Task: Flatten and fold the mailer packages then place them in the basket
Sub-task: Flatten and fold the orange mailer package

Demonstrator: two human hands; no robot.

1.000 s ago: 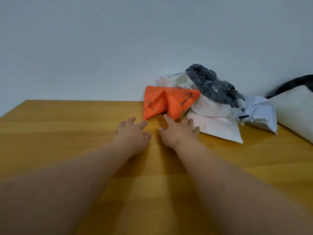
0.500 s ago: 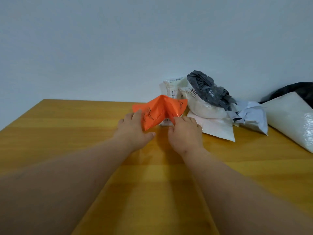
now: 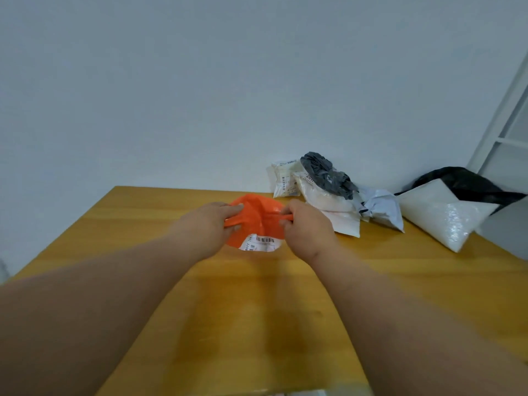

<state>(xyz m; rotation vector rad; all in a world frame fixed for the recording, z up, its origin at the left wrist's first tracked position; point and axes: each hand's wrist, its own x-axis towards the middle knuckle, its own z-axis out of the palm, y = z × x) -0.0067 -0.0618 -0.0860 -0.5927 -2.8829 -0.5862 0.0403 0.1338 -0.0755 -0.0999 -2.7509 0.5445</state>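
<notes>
Two hands are in view, the left hand (image 3: 210, 224) and the right hand (image 3: 307, 227). One orange mailer (image 3: 258, 221) sits between them. In the far right pile are about four white mailers (image 3: 343, 224), though overlap makes the count uncertain, plus one dark grey mailer (image 3: 325, 174). Farther right are one white bubble mailer (image 3: 440, 212) and one black bag (image 3: 463, 182). There is one wooden table (image 3: 143, 224).

orange mailer (image 3: 258, 221) sides behind hands, label (image 3: 261, 243) print unreadable
</notes>
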